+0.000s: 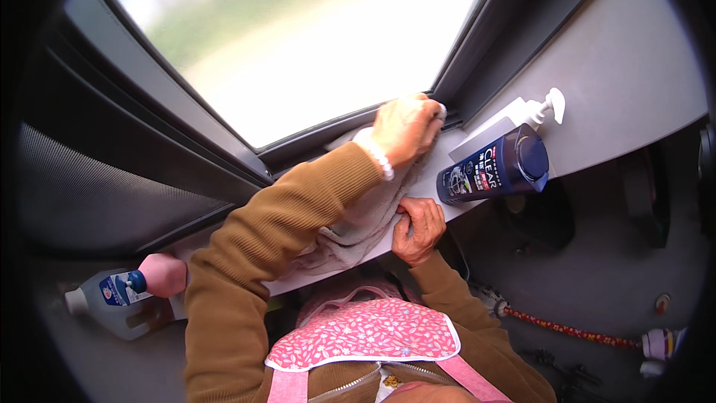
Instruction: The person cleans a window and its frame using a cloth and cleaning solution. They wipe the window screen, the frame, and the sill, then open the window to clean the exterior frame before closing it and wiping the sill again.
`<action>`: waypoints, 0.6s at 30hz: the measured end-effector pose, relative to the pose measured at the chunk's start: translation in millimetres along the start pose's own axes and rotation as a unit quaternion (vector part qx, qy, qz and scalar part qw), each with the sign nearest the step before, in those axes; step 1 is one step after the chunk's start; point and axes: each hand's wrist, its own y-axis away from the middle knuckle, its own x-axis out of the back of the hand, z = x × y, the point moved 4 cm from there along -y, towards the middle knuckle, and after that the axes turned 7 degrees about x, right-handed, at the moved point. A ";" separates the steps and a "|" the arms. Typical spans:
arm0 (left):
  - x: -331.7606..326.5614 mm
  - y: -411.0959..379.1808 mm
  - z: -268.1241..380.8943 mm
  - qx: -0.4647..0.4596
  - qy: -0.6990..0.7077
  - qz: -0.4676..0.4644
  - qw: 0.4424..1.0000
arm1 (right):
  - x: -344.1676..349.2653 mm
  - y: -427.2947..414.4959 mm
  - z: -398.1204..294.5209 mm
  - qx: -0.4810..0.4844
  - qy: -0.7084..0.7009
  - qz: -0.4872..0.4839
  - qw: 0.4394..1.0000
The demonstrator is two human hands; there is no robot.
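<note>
My left hand (407, 130), with a white bead bracelet at the wrist, presses a bunched part of a greyish cloth (366, 221) against the lower right corner of the window frame (335, 126). The cloth trails from under that hand and forearm across a pale ledge (386, 246). Curled at the ledge's front edge is my right hand (419, 229), its fingertips by the cloth's border; whether they grip it cannot be told. A dark blue shampoo bottle (492, 168) stands to the right of both hands.
Behind the blue bottle is a white pump bottle (520, 115). At the lower left are a pink pump bottle (163, 275) and a translucent jug (120, 302) with a white cap. A patterned red cord or handle (570, 329) lies at the lower right, beyond my right arm.
</note>
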 end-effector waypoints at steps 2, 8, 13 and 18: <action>-30.4 -8.2 -5.9 -0.026 0.028 -0.020 0.999 | -0.3 0.3 -0.1 0.000 0.000 0.005 1.000; -64.6 -31.8 -11.4 -0.027 -0.094 -0.050 0.994 | 0.9 -0.3 -0.3 -0.007 -0.001 0.012 1.000; -77.1 -55.9 -0.5 0.005 -0.216 -0.141 0.966 | 0.8 1.6 0.2 -0.011 -0.001 0.009 1.000; -76.2 -73.8 28.5 0.041 -0.325 -0.251 0.911 | 2.1 0.4 -0.2 -0.019 -0.001 0.001 1.000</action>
